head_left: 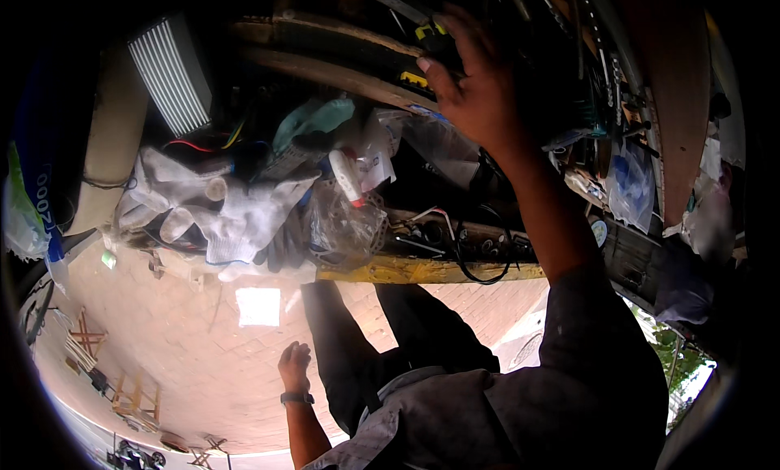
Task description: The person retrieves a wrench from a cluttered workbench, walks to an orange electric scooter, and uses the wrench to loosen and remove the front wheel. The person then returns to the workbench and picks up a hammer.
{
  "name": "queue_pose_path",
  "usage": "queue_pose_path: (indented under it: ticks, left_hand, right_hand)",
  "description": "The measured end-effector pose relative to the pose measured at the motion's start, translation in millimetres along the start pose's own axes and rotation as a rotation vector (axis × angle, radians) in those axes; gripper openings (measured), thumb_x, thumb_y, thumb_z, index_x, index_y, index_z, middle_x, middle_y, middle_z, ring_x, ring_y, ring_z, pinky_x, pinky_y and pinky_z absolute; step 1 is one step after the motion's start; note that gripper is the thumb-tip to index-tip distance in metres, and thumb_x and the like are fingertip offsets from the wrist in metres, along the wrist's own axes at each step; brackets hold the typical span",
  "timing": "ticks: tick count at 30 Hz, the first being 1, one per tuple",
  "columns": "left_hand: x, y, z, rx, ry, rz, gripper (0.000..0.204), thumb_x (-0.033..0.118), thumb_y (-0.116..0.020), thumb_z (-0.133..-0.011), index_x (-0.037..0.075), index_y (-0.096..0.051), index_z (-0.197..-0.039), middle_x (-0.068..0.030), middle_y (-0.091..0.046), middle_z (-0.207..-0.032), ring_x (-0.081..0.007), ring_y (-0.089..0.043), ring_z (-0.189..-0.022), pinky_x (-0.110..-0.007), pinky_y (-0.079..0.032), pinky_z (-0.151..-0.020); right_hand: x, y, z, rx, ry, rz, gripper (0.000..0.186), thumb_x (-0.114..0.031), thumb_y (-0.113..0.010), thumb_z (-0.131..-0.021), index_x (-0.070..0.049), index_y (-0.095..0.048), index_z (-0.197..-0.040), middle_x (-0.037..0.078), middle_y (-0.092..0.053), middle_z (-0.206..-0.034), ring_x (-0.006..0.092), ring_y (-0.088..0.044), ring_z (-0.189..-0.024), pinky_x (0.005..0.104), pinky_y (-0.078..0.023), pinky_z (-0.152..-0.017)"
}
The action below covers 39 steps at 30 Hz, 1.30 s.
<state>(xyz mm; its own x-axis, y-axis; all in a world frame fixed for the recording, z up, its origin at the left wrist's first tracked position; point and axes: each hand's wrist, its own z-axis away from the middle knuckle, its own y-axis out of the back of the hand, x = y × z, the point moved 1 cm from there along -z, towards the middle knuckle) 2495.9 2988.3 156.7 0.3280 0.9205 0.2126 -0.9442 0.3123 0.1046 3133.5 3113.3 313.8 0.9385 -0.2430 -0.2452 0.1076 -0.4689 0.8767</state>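
The fingers (455,31) of the right hand (479,88) are curled over a black and yellow tool (431,39) near the top centre of the frame, the thumb pressed against its near side; the grip looks closed on it, though the fingertips are lost in the dark clutter behind. The tool lies among other hand tools on a crowded worktop (431,268) with a yellow front edge running across the middle of the frame. The left hand (294,364) hangs at the lower centre, loosely clenched and holding nothing, with a dark watch (297,398) on the wrist.

Left of centre lie white work gloves (236,214), with a crumpled clear plastic bag (345,222) just beside them and a black cable loop (483,259) drooping over the yellow edge.

To do this well, I judge the tool should be lifted straight out, clear of its neighbours, because the pile is tight and a sideways pull could drag loose items off the edge. A firm grip around the body would serve better than fingertips alone.
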Motion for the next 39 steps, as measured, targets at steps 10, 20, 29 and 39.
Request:
queue_pose_path:
  ticks: [10, 20, 29, 39]
  left_hand:
    - [7.0, -2.8, 3.0, -0.026, -0.039, -0.034, 0.038, 0.022, -0.060, -0.098, -0.005, -0.058, -0.125, -0.0133, -0.071, -0.101, -0.0206, -0.067, -0.086, -0.029, -0.052, -0.070]
    - [28.3, -24.1, 10.5, -0.003, -0.004, -0.078, 0.042, 0.021, -0.060, -0.097, -0.007, -0.056, -0.129, -0.0137, -0.069, -0.106, -0.0184, -0.065, -0.091, -0.027, -0.051, -0.076]
    - [35.7, -21.5, 8.1, -0.024, -0.041, -0.156, 0.043, 0.027, -0.062, -0.097, -0.002, -0.058, -0.128, -0.0115, -0.071, -0.105, -0.0188, -0.066, -0.088, -0.027, -0.050, -0.072]
    - [69.6, -42.8, 8.4, -0.039, -0.157, -0.153, 0.043, 0.023, -0.061, -0.098, -0.004, -0.056, -0.131, -0.0121, -0.069, -0.110, -0.0196, -0.066, -0.093, -0.028, -0.050, -0.076]
  right_hand:
    - [29.5, 51.6, 96.5, -0.067, -0.182, 0.153, 0.052, -0.011, -0.075, -0.081, -0.004, -0.056, -0.130, 0.019, -0.056, -0.133, 0.0372, -0.057, -0.119, 0.0468, -0.048, -0.098]
    - [53.8, 116.4, 129.6, 0.068, -0.149, 0.425, 0.052, -0.014, -0.075, -0.080, -0.003, -0.057, -0.129, 0.022, -0.053, -0.134, 0.0444, -0.049, -0.124, 0.0533, -0.040, -0.104]
    - [25.7, 90.8, 149.8, -0.195, -0.224, 0.291, 0.059, -0.027, -0.078, -0.077, -0.005, -0.058, -0.129, 0.018, -0.051, -0.138, 0.0377, -0.041, -0.136, 0.0594, -0.026, -0.114]
    - [39.0, 92.9, 139.3, -0.277, -0.186, 0.272, 0.040, -0.014, -0.079, -0.067, -0.006, -0.061, -0.103, 0.011, -0.058, -0.117, 0.0293, -0.050, -0.120, 0.0531, -0.029, -0.115]
